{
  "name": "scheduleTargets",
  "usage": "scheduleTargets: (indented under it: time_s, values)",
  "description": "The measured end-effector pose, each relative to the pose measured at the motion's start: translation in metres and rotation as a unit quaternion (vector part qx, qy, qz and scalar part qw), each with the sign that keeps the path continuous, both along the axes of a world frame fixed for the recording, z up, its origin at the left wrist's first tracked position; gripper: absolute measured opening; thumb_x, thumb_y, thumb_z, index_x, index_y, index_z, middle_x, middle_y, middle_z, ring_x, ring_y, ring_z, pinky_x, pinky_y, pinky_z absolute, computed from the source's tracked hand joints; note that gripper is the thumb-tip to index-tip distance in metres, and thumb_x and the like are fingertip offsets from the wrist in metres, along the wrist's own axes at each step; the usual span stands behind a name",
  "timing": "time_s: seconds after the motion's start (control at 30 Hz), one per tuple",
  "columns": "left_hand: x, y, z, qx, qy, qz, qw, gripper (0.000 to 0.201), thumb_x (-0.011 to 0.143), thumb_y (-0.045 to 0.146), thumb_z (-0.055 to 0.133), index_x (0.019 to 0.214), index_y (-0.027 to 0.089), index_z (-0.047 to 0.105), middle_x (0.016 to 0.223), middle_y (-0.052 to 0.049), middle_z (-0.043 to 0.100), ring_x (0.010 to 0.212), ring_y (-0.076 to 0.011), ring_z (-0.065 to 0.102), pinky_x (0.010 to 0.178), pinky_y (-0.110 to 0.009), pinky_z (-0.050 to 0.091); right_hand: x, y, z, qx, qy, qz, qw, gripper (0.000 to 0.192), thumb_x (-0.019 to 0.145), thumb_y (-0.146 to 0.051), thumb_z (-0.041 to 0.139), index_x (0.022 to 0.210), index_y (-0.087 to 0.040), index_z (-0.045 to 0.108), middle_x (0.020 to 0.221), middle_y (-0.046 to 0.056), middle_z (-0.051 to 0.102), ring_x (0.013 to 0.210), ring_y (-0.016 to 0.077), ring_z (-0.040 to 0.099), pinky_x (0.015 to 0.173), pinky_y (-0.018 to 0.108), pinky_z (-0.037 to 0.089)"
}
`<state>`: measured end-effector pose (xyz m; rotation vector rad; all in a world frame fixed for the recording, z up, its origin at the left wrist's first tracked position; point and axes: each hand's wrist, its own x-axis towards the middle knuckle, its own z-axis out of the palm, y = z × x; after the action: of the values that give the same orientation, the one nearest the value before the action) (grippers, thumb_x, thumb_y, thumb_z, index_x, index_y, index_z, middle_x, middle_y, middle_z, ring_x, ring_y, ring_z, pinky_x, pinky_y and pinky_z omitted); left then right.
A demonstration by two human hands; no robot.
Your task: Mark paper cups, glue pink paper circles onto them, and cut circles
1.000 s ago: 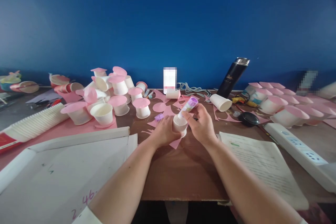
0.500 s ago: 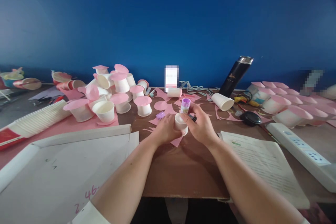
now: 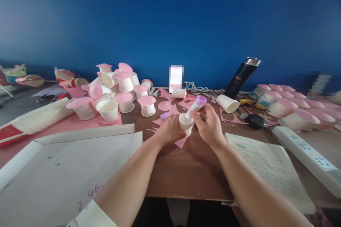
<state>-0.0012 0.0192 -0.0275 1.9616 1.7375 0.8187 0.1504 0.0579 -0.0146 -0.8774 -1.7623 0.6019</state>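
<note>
My left hand [image 3: 170, 129] is closed around the side of a white paper cup [image 3: 185, 121] just above the brown table. In my right hand [image 3: 210, 124] is a glue stick [image 3: 196, 105] with a purple end, tilted so its lower white end meets the cup's upper rim. A small purple cap [image 3: 164, 115] lies just beyond my left hand. Pink paper scraps [image 3: 181, 142] lie under and around the cup, and a pink paper circle [image 3: 164, 105] rests farther back.
At the left are cups with pink discs [image 3: 124, 98] and a long stack of nested cups [image 3: 45, 113]. A black thermos [image 3: 242, 78] leans against the blue wall. At the right lie a power strip [image 3: 306, 154], a printed sheet [image 3: 266, 170] and more pink-topped cups [image 3: 298, 118].
The glue stick has gone from nearly upright to tilted rightward, its lower end at the cup's rim. My right hand has shifted slightly right; my left hand still holds the cup.
</note>
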Motion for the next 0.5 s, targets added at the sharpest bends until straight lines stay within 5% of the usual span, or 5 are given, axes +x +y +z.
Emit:
scheduleTargets:
  time_s: [0.1,0.3,0.5]
  values:
    - [0.000,0.000,0.000,0.002,-0.001,-0.001,1.000,0.037,0.067,0.030,0.064,0.101,0.018,0.057,0.106,-0.011,0.063,0.098,-0.0279,0.060,0.082,-0.039,0.047,0.000,0.001,0.002,-0.009,-0.021,0.011,1.000,0.023,0.082,-0.037,0.064,0.099,-0.023,0.059,0.097,0.004,0.067,0.089,0.0218,0.063,0.082,0.039,0.049]
    - [0.001,0.003,-0.006,-0.011,-0.007,0.023,1.000,0.051,0.066,0.037,0.067,0.111,0.017,0.054,0.114,-0.014,0.061,0.105,-0.0301,0.058,0.087,-0.042,0.046,0.001,0.003,0.001,-0.030,0.119,-0.007,0.992,0.025,0.084,-0.042,0.061,0.098,-0.022,0.056,0.088,0.003,0.065,0.081,0.0188,0.063,0.075,0.035,0.051]
    - [0.000,0.007,-0.012,0.027,0.015,-0.004,1.000,0.032,0.068,0.029,0.065,0.097,0.019,0.057,0.103,-0.010,0.064,0.098,-0.0271,0.059,0.085,-0.040,0.047,-0.006,-0.005,0.002,0.013,-0.042,-0.005,0.999,0.023,0.081,-0.034,0.065,0.101,-0.024,0.062,0.096,0.003,0.069,0.089,0.0220,0.064,0.082,0.038,0.049]
